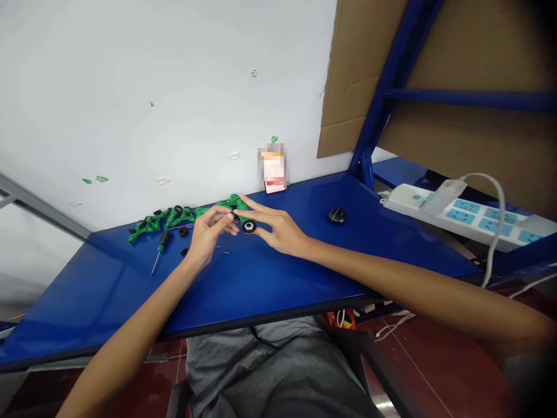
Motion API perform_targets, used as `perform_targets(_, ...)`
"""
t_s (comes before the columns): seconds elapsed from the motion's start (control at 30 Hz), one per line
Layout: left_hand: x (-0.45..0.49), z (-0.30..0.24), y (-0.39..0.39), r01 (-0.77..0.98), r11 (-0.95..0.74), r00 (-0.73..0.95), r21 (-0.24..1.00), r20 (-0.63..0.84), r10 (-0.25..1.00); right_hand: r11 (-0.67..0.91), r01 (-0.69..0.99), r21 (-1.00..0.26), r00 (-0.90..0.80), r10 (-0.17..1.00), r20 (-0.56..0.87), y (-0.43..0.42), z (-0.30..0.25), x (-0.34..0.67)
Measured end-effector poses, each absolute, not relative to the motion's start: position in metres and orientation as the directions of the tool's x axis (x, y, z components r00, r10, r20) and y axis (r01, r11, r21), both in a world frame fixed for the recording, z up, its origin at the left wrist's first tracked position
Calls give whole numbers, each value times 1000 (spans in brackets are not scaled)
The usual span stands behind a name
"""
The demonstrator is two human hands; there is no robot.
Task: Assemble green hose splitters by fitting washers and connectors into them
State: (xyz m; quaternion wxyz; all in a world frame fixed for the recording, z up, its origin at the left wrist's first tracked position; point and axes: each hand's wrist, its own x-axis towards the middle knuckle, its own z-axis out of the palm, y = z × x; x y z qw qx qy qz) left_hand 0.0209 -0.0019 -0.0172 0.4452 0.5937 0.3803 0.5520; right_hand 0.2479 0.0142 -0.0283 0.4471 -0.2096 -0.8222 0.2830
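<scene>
My left hand (209, 232) and right hand (278, 229) are together at a black wheel (249, 227), grip unclear; green plastic fittings (161, 220) sit heaped far left, a green-handled screwdriver (160, 244) just beside them.

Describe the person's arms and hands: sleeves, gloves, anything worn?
The left hand and right hand are bare, with no gloves, rings or watch visible. Both forearms are uncovered, with no cables or markings. A dark sleeve shows at the right edge, on the upper right arm.
</scene>
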Motion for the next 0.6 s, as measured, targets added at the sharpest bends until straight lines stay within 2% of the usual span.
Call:
perform_targets(0.13,19,-17,0,-127,-186,145,974,204,968,747,77,-660,-504,600,621,17,-30,249)
perform_targets(0.23,19,-16,0,-127,-163,161,978,182,970,727,80,-682,-506,619,601,19,-31,249)
perform_targets(0.43,21,-12,-3,2,-336,140,942,332,933,749,103,-654,-534,596,599,19,-33,251)
perform_targets(0.6,21,-15,-2,18,-340,143,940,334,931,767,118,-630,-530,585,613,17,-36,251)
